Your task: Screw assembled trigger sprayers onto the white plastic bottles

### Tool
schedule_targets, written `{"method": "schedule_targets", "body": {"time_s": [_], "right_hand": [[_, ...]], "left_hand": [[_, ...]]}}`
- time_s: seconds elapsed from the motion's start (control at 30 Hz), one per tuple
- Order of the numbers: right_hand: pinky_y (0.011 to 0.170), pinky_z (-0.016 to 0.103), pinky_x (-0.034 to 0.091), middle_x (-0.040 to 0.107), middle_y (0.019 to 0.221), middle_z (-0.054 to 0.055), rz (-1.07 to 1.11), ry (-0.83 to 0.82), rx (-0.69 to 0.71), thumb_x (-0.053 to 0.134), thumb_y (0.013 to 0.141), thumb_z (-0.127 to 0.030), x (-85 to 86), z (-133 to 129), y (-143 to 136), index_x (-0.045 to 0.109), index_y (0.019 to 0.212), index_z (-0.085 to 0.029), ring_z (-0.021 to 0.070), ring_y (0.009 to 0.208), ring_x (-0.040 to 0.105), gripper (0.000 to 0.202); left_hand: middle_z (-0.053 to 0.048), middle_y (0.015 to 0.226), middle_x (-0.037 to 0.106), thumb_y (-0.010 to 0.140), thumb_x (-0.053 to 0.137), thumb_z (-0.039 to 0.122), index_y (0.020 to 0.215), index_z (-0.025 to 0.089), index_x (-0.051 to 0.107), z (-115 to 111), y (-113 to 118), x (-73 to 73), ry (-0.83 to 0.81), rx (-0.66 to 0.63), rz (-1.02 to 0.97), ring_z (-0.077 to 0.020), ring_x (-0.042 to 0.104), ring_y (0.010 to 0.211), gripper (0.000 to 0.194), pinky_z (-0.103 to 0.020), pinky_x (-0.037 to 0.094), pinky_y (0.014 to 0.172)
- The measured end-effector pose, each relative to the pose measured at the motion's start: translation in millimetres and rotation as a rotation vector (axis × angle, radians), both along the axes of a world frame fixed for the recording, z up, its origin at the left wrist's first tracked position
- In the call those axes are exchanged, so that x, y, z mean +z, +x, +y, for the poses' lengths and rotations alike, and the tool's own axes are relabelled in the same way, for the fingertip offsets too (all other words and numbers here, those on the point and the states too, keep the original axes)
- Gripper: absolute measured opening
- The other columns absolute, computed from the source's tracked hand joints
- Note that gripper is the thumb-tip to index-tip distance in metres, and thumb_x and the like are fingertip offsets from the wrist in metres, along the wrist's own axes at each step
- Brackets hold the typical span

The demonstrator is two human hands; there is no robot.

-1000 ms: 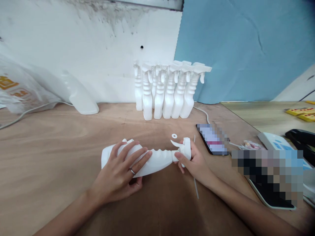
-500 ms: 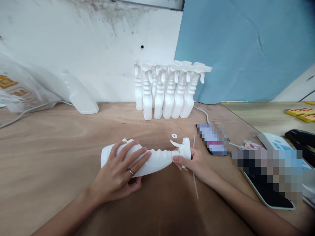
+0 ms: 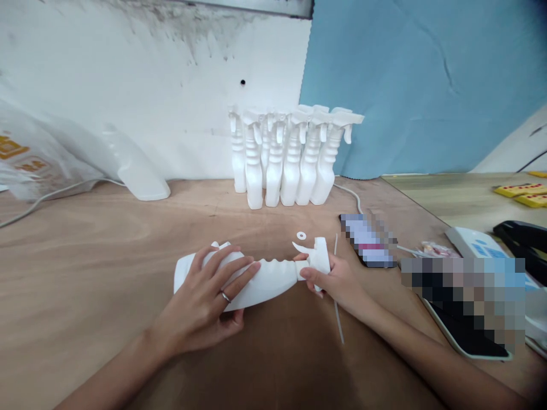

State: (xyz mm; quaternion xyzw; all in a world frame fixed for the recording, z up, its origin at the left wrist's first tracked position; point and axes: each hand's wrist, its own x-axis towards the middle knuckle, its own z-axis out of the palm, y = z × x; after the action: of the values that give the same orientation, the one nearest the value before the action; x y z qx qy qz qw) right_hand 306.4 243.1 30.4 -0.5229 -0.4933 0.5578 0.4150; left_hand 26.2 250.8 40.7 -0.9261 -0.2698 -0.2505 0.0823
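Observation:
A white bottle (image 3: 273, 278) lies on its side above the wooden table, its neck pointing right. My left hand (image 3: 211, 290), with a ring on one finger, is wrapped over the bottle's wide body. A white spray head (image 3: 319, 256) sits at the neck, its trigger pointing left and up. My right hand (image 3: 333, 279) grips the spray head near its collar, thumb in front; some of its fingers are hidden behind. Just beyond the spray head lies a small white ring (image 3: 301, 236). A thin clear tube (image 3: 339, 322) lies on the table, passing behind my right hand.
Several white spray bottles (image 3: 290, 171) with heads stand against the wall. A headless bottle (image 3: 143, 173) leans at the back left beside a plastic bag (image 3: 38, 165). To the right are a phone (image 3: 367, 242), a partly blurred dark-topped object (image 3: 470, 336) and a black object (image 3: 521, 245).
My right hand has shifted slightly around the spray head, which has turned a little at the neck. The whole view has moved slightly.

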Motion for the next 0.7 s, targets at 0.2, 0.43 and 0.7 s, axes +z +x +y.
{"method": "schedule_targets", "body": {"time_s": [0.2,0.43,0.7], "right_hand": [[0.039,0.023,0.035,0.063,0.059,-0.002,-0.013,0.037,-0.017,0.080,0.067,-0.053,-3.4,-4.5,-0.3,0.061,0.097,-0.015,0.0103,0.042,0.051,0.051],[0.038,0.022,0.033,0.063,0.059,-0.001,-0.001,0.026,-0.015,0.077,0.070,-0.058,-3.4,-4.0,2.3,0.060,0.098,-0.015,0.0112,0.042,0.053,0.054],[0.045,0.022,0.036,0.056,0.060,-0.006,-0.037,0.020,0.274,0.081,0.073,-0.048,-22.1,-4.3,-4.1,0.065,0.108,-0.017,0.0093,0.047,0.047,0.050]], "left_hand": [[-0.012,0.135,0.059,0.076,0.061,0.016,0.146,0.020,0.040,0.0,-1.4,0.5,-0.026,-0.006,0.001,-0.0370,0.045,0.133,0.074,-0.062,0.030,0.111],[-0.014,0.133,0.060,0.083,0.064,0.034,0.147,0.018,0.037,-2.3,9.0,9.6,-0.031,0.030,0.089,-0.0389,0.048,0.127,0.071,-0.063,0.029,0.109],[-0.013,0.112,0.069,0.089,0.065,0.045,0.153,0.013,0.019,-1.5,55.5,17.4,-0.141,0.120,0.249,-0.0318,0.066,0.098,0.085,-0.046,0.049,0.082]]}}
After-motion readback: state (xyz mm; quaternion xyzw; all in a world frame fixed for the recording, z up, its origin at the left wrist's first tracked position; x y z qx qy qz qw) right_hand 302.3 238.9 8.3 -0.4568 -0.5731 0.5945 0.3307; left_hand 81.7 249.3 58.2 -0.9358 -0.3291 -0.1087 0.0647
